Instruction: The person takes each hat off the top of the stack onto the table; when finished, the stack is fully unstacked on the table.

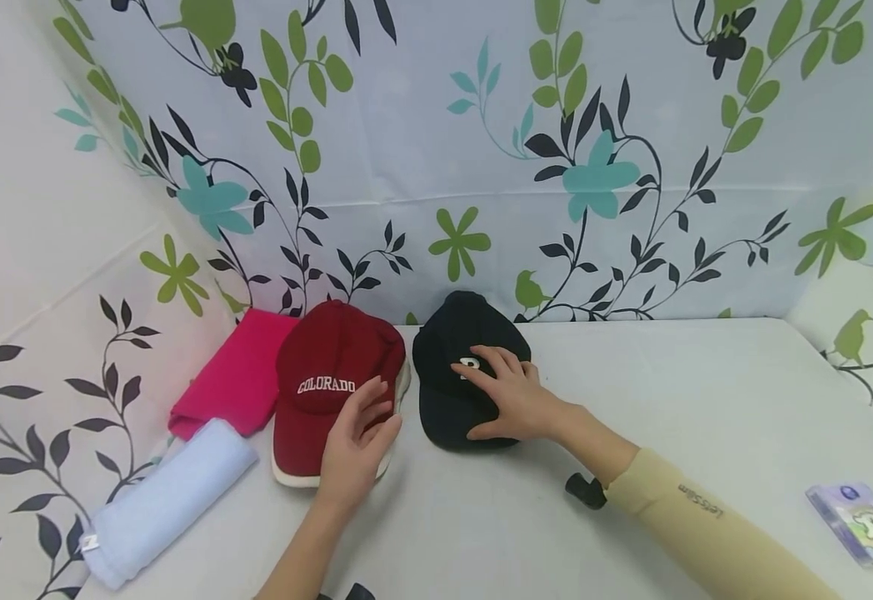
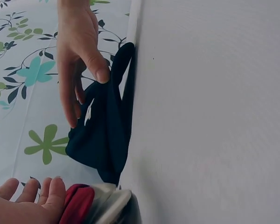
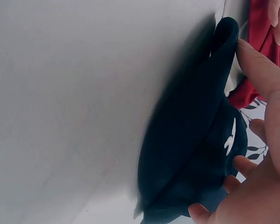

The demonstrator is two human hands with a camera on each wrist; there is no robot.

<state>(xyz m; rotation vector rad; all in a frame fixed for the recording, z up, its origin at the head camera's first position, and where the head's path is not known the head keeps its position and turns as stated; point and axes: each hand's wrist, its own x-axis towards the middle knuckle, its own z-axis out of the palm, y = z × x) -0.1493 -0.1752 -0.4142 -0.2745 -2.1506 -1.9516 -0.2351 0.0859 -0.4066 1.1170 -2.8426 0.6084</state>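
Note:
A black cap with a white letter on its front lies at the back middle of the table, brim toward me. My right hand is spread over its right side; in the right wrist view the thumb reaches the brim edge and the fingertips are at the crown. To its left lies a dark red cap lettered COLORADO, with a pale brim edge. My left hand is over the right part of this cap, fingers relaxed and slightly bent, gripping nothing.
A bright pink folded cloth lies left of the red cap, with a rolled light blue towel in front. A small colourful pack is at the right on the white table. Patterned fabric hangs behind.

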